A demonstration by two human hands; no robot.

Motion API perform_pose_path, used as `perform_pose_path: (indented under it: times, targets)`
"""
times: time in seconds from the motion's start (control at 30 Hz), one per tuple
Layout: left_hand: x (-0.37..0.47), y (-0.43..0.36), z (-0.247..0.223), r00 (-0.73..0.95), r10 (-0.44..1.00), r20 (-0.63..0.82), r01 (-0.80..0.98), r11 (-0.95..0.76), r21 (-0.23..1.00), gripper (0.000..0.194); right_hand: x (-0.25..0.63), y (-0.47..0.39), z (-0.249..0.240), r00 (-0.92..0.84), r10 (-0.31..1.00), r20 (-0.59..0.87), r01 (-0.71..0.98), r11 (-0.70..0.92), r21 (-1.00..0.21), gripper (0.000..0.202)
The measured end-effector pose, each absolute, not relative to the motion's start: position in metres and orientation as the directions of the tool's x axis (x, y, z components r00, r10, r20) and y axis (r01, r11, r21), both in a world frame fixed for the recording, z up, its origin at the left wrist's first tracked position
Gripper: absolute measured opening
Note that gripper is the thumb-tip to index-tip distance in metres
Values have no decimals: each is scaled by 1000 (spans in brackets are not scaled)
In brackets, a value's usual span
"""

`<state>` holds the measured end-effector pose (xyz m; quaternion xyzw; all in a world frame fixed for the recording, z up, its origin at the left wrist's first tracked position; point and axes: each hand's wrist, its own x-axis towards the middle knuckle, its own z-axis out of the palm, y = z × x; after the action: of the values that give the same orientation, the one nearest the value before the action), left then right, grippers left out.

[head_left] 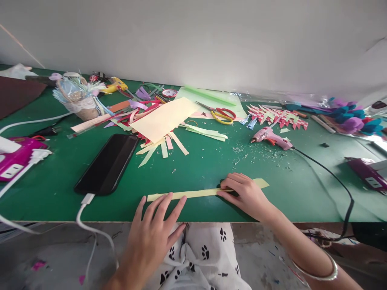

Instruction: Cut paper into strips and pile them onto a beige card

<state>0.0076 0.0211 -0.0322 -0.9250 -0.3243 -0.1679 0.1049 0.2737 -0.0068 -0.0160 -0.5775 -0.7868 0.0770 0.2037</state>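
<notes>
A narrow pale yellow paper strip [198, 193] lies along the front of the green table, folded lengthwise for most of its length. Its right end flares wider beyond my right hand [243, 195]. That hand is closed, thumb and fingers pinching the strip. My left hand [155, 223] rests with fingers spread, fingertips touching the strip's left part and the table. A black smartphone [107, 164] lies to the left of the strip, a white cable plugged into its lower end. Behind the strip is a pile of colored paper strips [178, 144] under a cream paper sheet [165, 120].
Red-and-yellow-handled scissors [223, 115] lie on pale green paper at the back. A pink glue gun [271, 137] with a black cord rests at right, near a red-and-white woven paper piece [279, 117]. Magenta power strips [18, 157] stand at both sides. A decorated pot [81, 100] stands back left.
</notes>
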Motion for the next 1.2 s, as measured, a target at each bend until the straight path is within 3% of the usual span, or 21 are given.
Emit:
perform_pose_path:
  times: [0.37, 0.63, 0.9, 1.1, 1.2]
  targets:
    - [7, 23, -37, 755, 522, 397, 620, -766, -170, 49, 307, -17, -10, -119, 981, 153, 824, 184, -536, 21]
    - [7, 21, -35, 753, 538, 380, 633, -749, -194, 49, 315, -14, -12, -150, 973, 178, 886, 212, -412, 28]
    - [7, 22, -34, 757, 526, 387, 631, -741, -228, 51, 318, -13, -13, -201, 969, 143, 900, 240, -364, 31]
    - [7, 21, -33, 756, 538, 372, 636, -737, -227, 51, 319, -12, -15, -192, 960, 205, 951, 234, -204, 33]
    - [8, 22, -34, 758, 522, 391, 627, -748, -218, 48, 322, -13, -17, -198, 958, 205, 946, 242, -216, 30]
